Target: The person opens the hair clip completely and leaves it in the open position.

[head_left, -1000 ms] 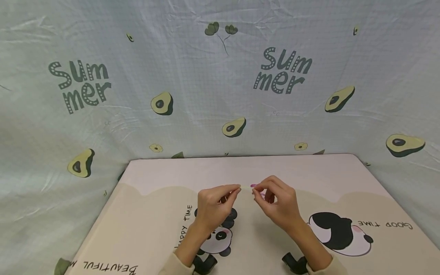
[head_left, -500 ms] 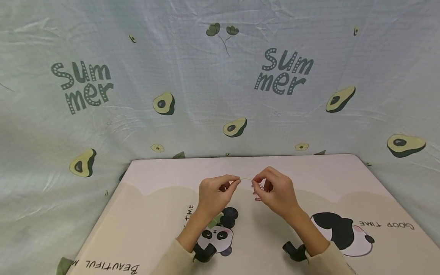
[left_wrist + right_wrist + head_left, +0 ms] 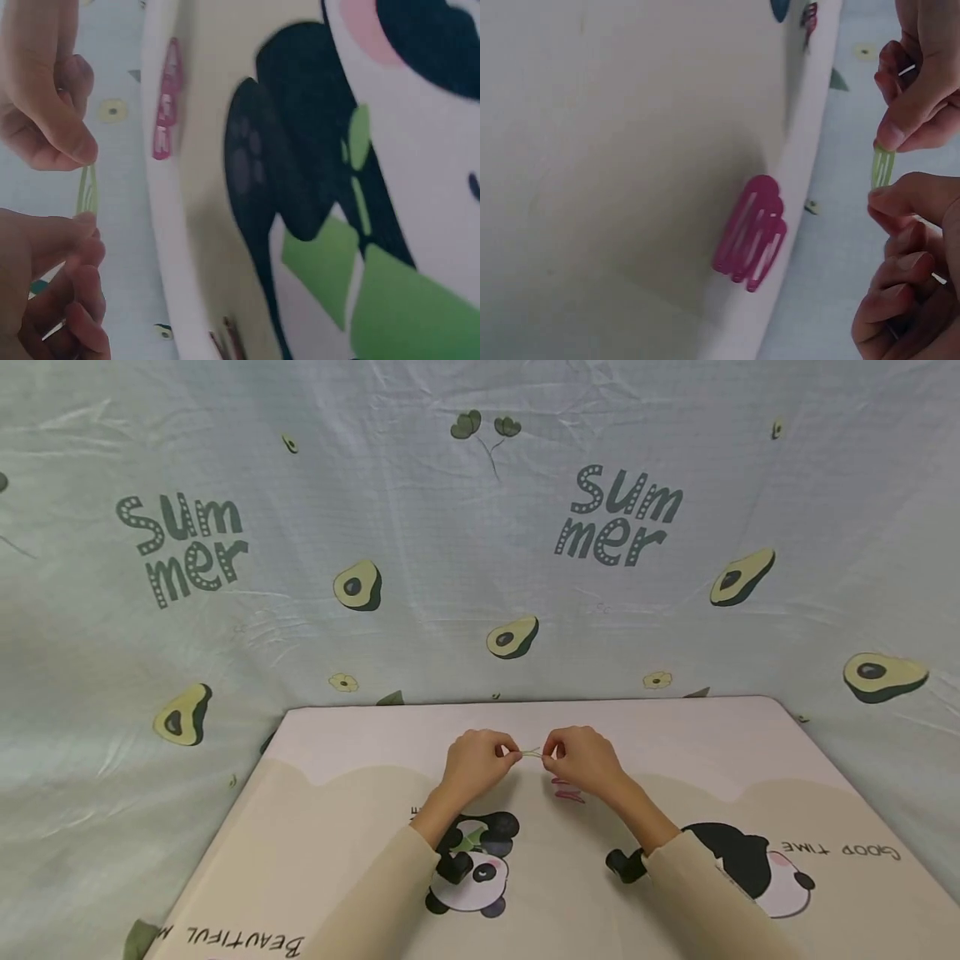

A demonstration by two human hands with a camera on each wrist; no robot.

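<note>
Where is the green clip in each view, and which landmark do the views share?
Head: green clip, just right of center in the lower half.
Left wrist: green clip, near the left edge, about mid-height.
Right wrist: green clip, toward the right edge, slightly above mid-height.
Shared landmark: pink clips, to its lower right, upper right and lower left, respectively.

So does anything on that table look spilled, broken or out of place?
Nothing really stands out: no spill or breakage shows. The pink clips lie bunched on the table with their ends uneven, but that seems ordinary. The left hand and right hand both pinch the green clip.
</note>
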